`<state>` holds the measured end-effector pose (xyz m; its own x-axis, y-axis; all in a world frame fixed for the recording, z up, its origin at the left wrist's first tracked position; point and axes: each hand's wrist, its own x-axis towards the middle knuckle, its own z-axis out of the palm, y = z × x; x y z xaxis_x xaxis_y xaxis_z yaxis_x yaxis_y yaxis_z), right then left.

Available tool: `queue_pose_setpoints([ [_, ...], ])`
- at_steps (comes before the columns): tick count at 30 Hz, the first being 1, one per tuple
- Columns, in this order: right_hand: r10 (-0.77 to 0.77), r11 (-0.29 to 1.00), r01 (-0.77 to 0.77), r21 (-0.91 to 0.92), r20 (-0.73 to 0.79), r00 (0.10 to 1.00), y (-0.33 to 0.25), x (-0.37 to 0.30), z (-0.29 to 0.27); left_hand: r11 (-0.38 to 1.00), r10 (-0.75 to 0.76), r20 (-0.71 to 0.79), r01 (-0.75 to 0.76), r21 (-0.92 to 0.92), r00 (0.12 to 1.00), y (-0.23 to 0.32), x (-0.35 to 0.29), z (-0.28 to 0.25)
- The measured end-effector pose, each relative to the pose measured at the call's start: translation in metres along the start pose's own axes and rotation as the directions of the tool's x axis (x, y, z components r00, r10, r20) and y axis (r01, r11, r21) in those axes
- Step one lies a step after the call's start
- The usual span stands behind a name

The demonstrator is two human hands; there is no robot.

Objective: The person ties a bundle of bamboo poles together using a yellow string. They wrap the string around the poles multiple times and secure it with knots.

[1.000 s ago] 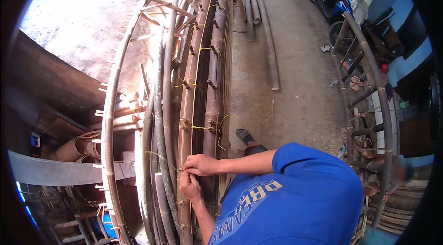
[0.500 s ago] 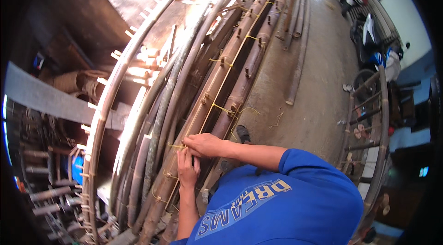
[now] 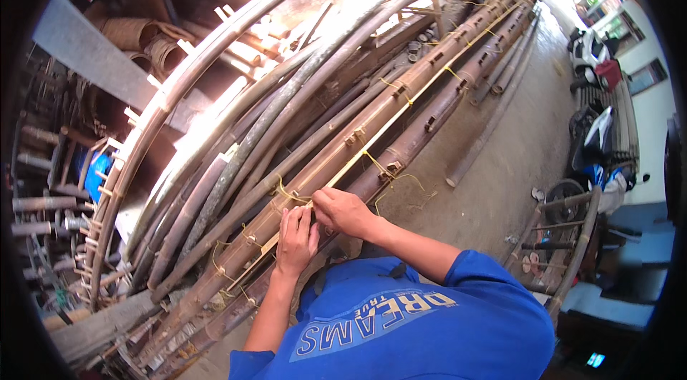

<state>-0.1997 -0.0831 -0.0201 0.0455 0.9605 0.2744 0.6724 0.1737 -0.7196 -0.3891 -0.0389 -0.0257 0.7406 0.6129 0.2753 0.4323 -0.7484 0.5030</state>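
Two long brown bamboo poles lie side by side, a near pole (image 3: 372,181) and a far-left pole (image 3: 330,160), both with notches cut along them. A thin pale bamboo strip (image 3: 383,131) runs lengthwise between them. Yellow cord (image 3: 286,192) loops around the left pole and leads to my fingertips. My right hand (image 3: 343,212) is closed at the strip, its fingertips pinching where the cord arrives. Just below it, my left hand (image 3: 295,244) presses bent fingers together against the strip and pole. What lies between its fingers is hidden.
Several loose bamboo poles (image 3: 257,122) are heaped on the left beside a curved pole with pegs (image 3: 172,86). More poles (image 3: 494,119) lie on the concrete floor to the right. A bamboo ladder-like frame (image 3: 565,244) and parked motorbikes (image 3: 597,126) stand farther right.
The view has turned, so the poles slant more to the right. Both hands stay close together at the strip; my right hand now sits slightly apart from the left, with its fist raised.
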Motion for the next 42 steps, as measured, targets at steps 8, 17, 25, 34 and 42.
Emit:
queue_pose_setpoints([
  [8,0.238,0.921,-0.252,0.297,0.084,0.968,-0.003,0.010,0.005,0.991,-0.111,-0.105,0.118,0.065,0.988,0.006,-0.007,0.017],
  [17,0.360,0.680,-0.516,0.521,0.377,0.854,0.007,0.008,-0.012,0.824,-0.419,-0.069,0.348,-0.446,0.905,0.015,0.015,0.010],
  [25,0.297,0.955,-0.282,-0.096,0.353,0.887,0.014,-0.020,-0.032,-0.103,-0.568,0.238,0.220,-0.970,0.787,-0.027,0.027,-0.052],
  [34,-0.015,0.994,-0.041,0.102,0.493,0.870,0.033,-0.022,-0.020,-0.037,-0.741,0.221,0.291,-0.956,0.634,-0.088,0.056,-0.020],
  [42,0.120,0.750,-0.289,0.595,0.306,0.944,-0.003,0.021,-0.061,0.371,-0.311,0.416,0.512,-0.775,0.855,-0.021,0.061,-0.042],
])
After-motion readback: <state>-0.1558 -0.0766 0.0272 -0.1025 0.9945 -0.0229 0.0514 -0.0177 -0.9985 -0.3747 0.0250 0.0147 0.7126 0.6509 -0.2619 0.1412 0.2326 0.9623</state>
